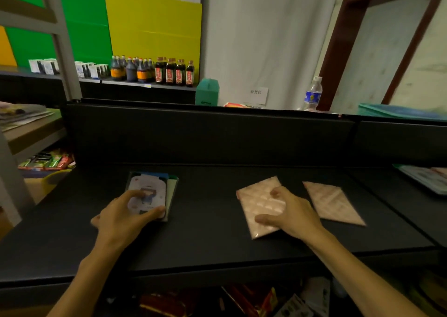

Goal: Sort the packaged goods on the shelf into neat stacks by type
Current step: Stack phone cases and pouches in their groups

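On the black shelf [205, 208] a small stack of flat carded packs [151, 188] lies at the left, its top card white with a blue picture. My left hand [123, 216] holds that stack, fingers on its top and thumb at its near right corner. To the right lies a pink flat packet [258, 203]; my right hand [294, 214] rests on its right half with fingers spread, thumb on the near part. A second pink packet [335, 203] lies apart, just right of that hand.
A tall black back panel [205, 135] rises behind the shelf. More packs lie at the far right edge [428, 179]. Snack bags sit on a lower shelf [242, 299] and at the left [48, 162]. Sauce bottles [169, 71] and a water bottle [313, 94] stand beyond.
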Demonstrator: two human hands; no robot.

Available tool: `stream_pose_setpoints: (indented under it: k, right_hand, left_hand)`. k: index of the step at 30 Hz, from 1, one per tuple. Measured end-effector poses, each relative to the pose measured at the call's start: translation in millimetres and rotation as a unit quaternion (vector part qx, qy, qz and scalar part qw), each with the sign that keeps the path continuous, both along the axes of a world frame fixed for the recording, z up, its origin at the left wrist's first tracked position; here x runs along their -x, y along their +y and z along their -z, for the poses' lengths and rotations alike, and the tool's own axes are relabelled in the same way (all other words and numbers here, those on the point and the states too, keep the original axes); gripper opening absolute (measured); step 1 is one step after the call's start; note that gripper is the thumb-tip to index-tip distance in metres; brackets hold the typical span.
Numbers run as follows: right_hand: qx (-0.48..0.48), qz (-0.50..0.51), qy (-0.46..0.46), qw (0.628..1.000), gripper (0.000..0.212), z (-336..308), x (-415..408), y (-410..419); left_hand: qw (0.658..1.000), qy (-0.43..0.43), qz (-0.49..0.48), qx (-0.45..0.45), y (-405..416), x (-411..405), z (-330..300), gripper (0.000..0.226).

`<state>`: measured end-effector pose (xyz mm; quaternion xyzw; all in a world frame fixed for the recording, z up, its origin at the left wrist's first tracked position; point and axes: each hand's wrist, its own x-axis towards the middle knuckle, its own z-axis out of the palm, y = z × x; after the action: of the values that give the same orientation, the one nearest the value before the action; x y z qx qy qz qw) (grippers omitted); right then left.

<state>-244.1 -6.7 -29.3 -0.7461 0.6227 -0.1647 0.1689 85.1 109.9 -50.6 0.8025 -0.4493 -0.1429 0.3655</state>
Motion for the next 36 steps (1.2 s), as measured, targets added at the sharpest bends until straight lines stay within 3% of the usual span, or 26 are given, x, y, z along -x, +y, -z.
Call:
stream_pose_setpoints:
  k: [4,7,12,21,28,32,36]
  right_hand:
    - [0.004,0.026,-0.153,0.988,0.059,9,9,8]
    - [0.003,0.048,-0.242,0.969,0.051,19,18,15]
    - [0.012,0.067,-0.328,0.942,0.042,17,46,19]
    - [0.029,0.121,-0.403,0.907,0.029,-3,161,5]
    - [0.054,0.136,-0.413,0.899,0.027,-12,307,-6]
    - [0.059,0.165,-0.399,0.900,0.027,-11,397,-8]
    - [0.064,0.182,-0.393,0.899,0.029,-14,470,-6]
  left_hand:
    - [0.999,-0.001,0.039,0.011,-6,5,-2,0.040]
    - [0.996,-0.014,0.079,0.042,-19,22,-1,0.031]
    - [0.988,-0.019,0.119,0.097,-39,72,-8,0.026]
    - [0.970,0.076,0.201,0.115,-69,190,-18,0.026]
    - [0.949,0.125,0.248,0.152,-100,338,-25,0.007]
    - [0.932,0.163,0.275,0.168,-119,418,-26,0.008]
    - [0.923,0.128,0.318,0.175,-137,486,-31,0.015]
